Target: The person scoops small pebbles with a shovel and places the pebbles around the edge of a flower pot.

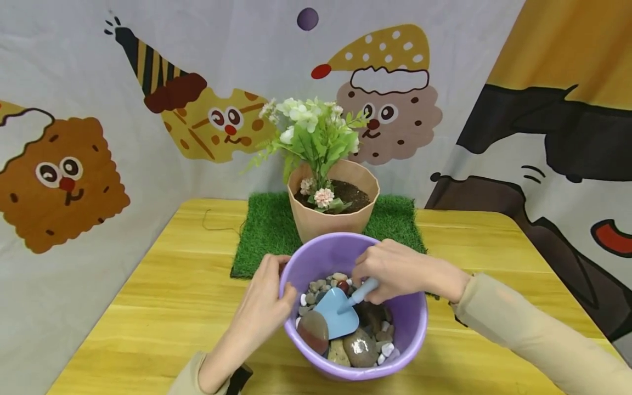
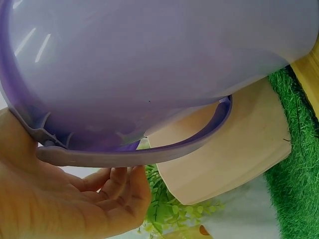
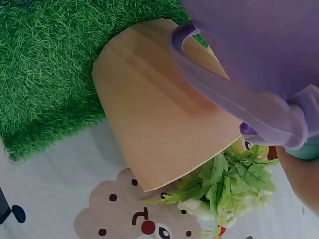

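Observation:
A purple bucket (image 1: 419, 334) holds several pebbles (image 1: 387, 349) and larger stones (image 1: 362, 345). My left hand (image 1: 266, 299) grips its left rim, thumb over the edge and fingers outside. In the left wrist view those fingers (image 2: 134, 189) lie by the bucket's handle (image 2: 124, 158). Inside the bucket, my right hand (image 1: 392, 271) holds a small light-blue shovel (image 1: 338, 312) by its handle. The shovel's blade lies over the stones, beside a big brown stone (image 1: 314, 332). The right wrist view shows mostly the bucket's outside and handle (image 3: 224, 97); the shovel is largely hidden there.
Behind the bucket, a beige flowerpot (image 1: 336, 222) with soil and white-green flowers (image 1: 308, 123) stands on an artificial grass mat (image 1: 261, 236). The wooden table (image 1: 187, 291) extends to both sides. A cartoon-printed cloth (image 1: 237, 44) hangs behind it.

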`<state>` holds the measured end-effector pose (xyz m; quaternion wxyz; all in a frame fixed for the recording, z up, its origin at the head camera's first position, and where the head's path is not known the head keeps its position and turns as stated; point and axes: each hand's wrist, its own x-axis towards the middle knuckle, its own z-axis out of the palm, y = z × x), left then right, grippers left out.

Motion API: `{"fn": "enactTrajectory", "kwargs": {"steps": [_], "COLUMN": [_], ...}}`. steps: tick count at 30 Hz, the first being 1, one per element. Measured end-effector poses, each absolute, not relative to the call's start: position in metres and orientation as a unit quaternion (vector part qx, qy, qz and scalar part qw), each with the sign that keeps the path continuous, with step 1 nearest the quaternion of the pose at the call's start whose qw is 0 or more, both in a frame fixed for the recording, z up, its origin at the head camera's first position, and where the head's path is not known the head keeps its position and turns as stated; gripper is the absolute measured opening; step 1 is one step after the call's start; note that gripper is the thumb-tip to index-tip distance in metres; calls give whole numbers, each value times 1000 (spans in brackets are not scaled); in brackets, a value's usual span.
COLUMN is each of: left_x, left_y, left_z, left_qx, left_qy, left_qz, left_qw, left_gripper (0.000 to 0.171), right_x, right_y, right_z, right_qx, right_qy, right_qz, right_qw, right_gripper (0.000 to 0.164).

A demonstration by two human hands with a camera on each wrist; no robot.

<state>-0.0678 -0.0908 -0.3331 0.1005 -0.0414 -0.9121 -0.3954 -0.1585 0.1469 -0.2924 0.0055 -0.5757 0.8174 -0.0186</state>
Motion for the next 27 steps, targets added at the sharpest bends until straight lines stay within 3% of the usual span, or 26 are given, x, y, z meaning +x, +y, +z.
{"fn": "enactTrajectory", "kwargs": {"steps": [15, 27], "left_x": [-67, -67], "left_y": [-93, -92], "left_z": [-333, -333], "left_qx": [-40, -43], "left_qy": [-910, -909], "left_qz": [-402, -403], "left_qw": [96, 95], "left_gripper": [46, 47], "right_x": [-155, -157], "right_y": [147, 170], "right_z": [-288, -277], "right_qx": [-573, -556], "right_qy": [817, 827], "right_qz": [-63, -87], "right_qw": [28, -12], "right_gripper": [15, 16]}}
